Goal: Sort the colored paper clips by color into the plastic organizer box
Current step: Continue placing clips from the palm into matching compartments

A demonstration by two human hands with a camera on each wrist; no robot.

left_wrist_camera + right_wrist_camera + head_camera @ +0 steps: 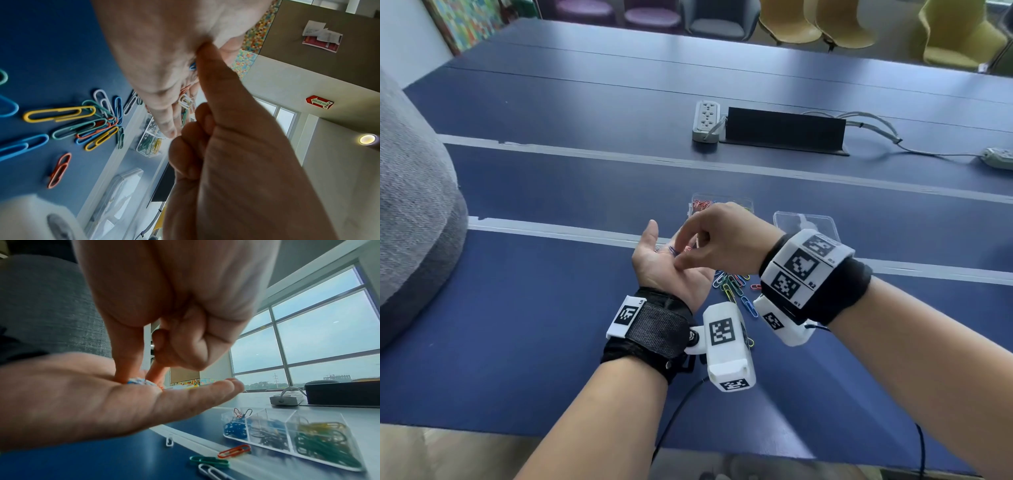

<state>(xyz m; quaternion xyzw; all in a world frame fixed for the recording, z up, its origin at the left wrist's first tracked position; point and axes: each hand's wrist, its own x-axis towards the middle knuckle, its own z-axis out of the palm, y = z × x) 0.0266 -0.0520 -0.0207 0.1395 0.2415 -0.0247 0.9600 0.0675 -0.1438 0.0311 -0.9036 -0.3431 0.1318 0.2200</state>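
Note:
My left hand [666, 265] is held palm up above the table, fingers straight, with several colored paper clips [138, 381] lying on the palm. My right hand [681, 253] reaches down into that palm, and its thumb and index finger pinch at the small bunch; the other fingers are curled in. The clear plastic organizer box [292, 437] stands just beyond the hands, with blue, dark, green and yellow clips in separate compartments and red ones [700, 204] at its far left. A loose pile of mixed clips [732, 282] lies on the blue table under my wrists.
The box's clear lid [806, 222] lies to the right of the box. A white power strip [707, 120] and a black cable cover [784, 128] sit further back. A grey upholstered seat [414, 205] stands at the left. Orange, green and white clips [234, 451] lie near the box.

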